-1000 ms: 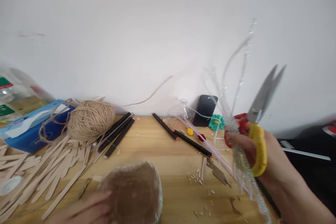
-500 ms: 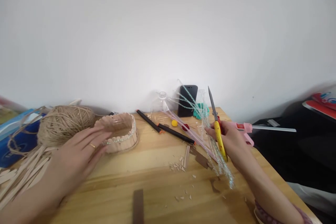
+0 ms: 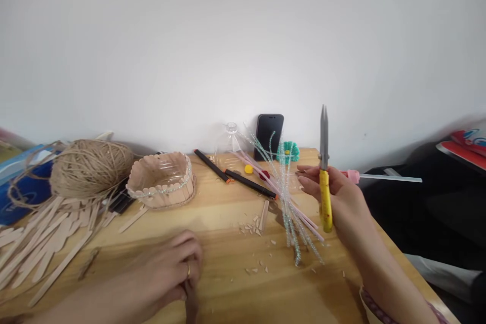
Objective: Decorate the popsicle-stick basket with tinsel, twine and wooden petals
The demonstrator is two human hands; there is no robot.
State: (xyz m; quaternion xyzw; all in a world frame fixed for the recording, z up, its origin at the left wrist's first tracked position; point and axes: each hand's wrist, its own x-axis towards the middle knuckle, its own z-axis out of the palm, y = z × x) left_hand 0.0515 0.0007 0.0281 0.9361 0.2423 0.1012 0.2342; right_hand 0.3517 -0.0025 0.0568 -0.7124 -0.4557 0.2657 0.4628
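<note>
My right hand [image 3: 347, 202] grips yellow-handled scissors [image 3: 325, 197], blades together and pointing up; its thumb and a finger reach out to the left. Just left of it lies a bundle of silvery tinsel pipe cleaners [image 3: 290, 202] across pink ones [image 3: 307, 220]. At the front edge of the view, the fingers of my left hand [image 3: 178, 266] are closed on the top of a flat brown strip [image 3: 192, 306], slightly blurred. Behind that hand stands a small oval basket of craft sticks [image 3: 167, 195] around clear plastic, with a sparkly band.
Twine ball [image 3: 93, 167] and loose craft sticks [image 3: 49, 243] fill the left side. Black markers [image 3: 250, 184], a cut bottle top [image 3: 231, 139], a phone [image 3: 269, 134] and a teal fuzzy flower [image 3: 289, 152] lie toward the wall. A pink glue gun [image 3: 353, 176] is behind my right hand.
My left hand has left the basket and come forward and right to the brown strip. The scissors have swung more upright in my right hand, and the silvery pipe cleaners have shifted left.
</note>
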